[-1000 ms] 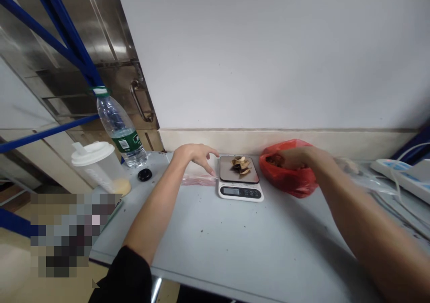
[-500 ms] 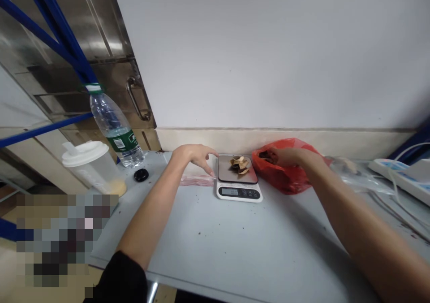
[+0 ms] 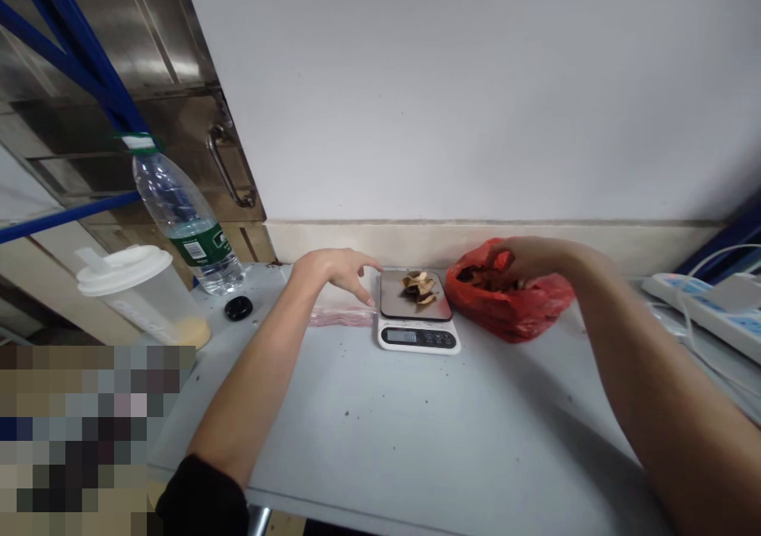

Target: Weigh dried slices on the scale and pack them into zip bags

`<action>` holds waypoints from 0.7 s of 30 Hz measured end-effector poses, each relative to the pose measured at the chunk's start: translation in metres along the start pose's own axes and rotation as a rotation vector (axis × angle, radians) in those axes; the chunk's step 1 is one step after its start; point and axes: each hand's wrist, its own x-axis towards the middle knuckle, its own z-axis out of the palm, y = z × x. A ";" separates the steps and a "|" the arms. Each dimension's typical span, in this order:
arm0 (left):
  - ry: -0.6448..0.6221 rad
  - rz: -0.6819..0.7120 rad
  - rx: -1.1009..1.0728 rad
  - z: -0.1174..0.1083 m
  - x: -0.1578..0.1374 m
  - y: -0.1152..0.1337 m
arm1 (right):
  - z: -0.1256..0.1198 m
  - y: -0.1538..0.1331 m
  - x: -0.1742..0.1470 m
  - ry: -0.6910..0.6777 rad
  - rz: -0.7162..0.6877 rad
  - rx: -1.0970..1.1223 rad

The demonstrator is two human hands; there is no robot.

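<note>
A white digital kitchen scale (image 3: 389, 341) stands near the wall with its display lit. On its metal plate lies a small heap of curled, dried tan and dark-brown pieces (image 3: 418, 289), perhaps dried peel. My left hand (image 3: 343, 270) is at the scale's left edge, thumb and forefinger apart, holding nothing. Beneath it is a stack of clear plastic bags (image 3: 338, 316) with pinkish edges. To the scale's right sits an open red plastic bag (image 3: 505, 314) with dark dried pieces (image 3: 476, 276) inside. My right hand (image 3: 526, 260) reaches into its mouth, fingers spread; the fingertips are partly hidden.
A large water bottle (image 3: 199, 239), a lidded plastic cup (image 3: 143, 306) and a black cap (image 3: 239, 308) stand at the left. A white power strip (image 3: 707, 302) with cables lies at the right. Dark crumbs dot the grey table (image 3: 380, 425); a wall (image 3: 452, 92) rises behind.
My right hand has lifted slightly and shifted right within the red bag, its fingers now more spread, showing more of the contents. My left hand stays beside the scale. The view has shifted slightly.
</note>
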 end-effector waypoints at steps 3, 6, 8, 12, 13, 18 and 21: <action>0.007 0.006 0.002 0.001 0.002 -0.002 | -0.014 -0.006 -0.009 -0.136 0.079 -0.036; 0.022 0.021 0.017 0.002 0.003 -0.003 | -0.022 -0.011 -0.014 -0.094 0.104 -0.101; 0.024 0.034 0.021 0.001 0.003 -0.003 | -0.024 -0.017 -0.015 -0.020 0.103 -0.105; -0.004 0.016 0.017 0.000 0.003 0.000 | -0.014 -0.040 -0.013 0.144 0.027 0.058; -0.009 0.008 0.016 0.000 0.003 0.000 | -0.009 -0.048 -0.012 0.159 -0.005 0.104; 0.006 0.013 0.025 0.000 0.003 0.000 | 0.023 -0.080 -0.001 0.048 -0.162 0.171; 0.012 0.009 0.027 0.001 0.004 -0.002 | 0.033 -0.087 0.002 -0.013 -0.207 0.126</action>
